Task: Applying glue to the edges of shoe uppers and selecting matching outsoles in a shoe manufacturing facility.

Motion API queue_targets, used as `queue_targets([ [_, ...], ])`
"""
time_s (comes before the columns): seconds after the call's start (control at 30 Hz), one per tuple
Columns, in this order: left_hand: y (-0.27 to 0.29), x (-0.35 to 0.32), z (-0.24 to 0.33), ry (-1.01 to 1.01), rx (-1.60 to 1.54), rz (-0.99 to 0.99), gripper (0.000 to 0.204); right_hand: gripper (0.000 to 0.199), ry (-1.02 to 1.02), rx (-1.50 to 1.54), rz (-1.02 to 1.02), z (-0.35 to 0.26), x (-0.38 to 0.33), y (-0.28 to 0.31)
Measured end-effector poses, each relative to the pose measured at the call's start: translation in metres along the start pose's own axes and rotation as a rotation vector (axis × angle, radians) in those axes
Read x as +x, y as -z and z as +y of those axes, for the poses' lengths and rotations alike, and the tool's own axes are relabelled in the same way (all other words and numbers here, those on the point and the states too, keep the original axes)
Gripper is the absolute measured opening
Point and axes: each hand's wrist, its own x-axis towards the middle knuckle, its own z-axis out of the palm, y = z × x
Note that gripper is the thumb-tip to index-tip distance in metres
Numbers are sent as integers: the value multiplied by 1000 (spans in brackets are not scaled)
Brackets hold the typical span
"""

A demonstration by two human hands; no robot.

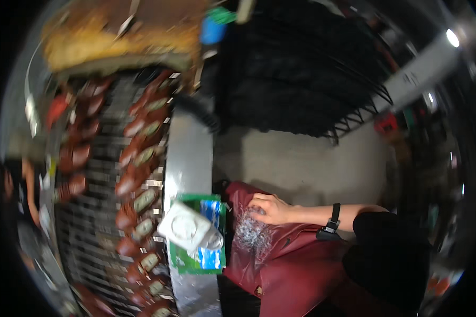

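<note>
My right hand [272,209] reaches in from the right, with a black strap around its wrist. Its fingers are curled, and their tips press against a dark red apron [301,269]. What they grip, if anything, is hidden. Just below the fingers the apron carries a scuffed whitish-grey patch [253,232]. A green box [184,263] with blue and white contents lies left of the hand. On that box is a white container [181,226] with a clear rounded end. My left hand is out of view.
A metal ledge [189,153] runs beside a conveyor [108,211] bearing rows of brown shoes [143,127]. A worn, yellowish padded block [116,47] stands at the far left, near a blue cup [212,31]. Another person's arm [30,195] shows beyond the conveyor.
</note>
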Motion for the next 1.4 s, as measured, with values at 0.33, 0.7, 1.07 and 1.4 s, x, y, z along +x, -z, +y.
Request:
queue_targets([
  [0.33, -175, 96, 271, 175, -397, -592, 47, 37, -1235, 423, 119, 303, -168, 105],
  [0.7, -665, -18, 804, -31, -714, -1775, 33, 55, -1132, 1222, 1521, 722, -234, 450],
  [1.07, -919, -128, 1248, 1099, -804, -1219, 42, 65, -1541, 230, 1240, 859, -199, 700],
  [1.4, -931, -135, 1224, 1115, -657, -1297, 63, 18, -959, 1093, 1659, 830, -201, 701],
])
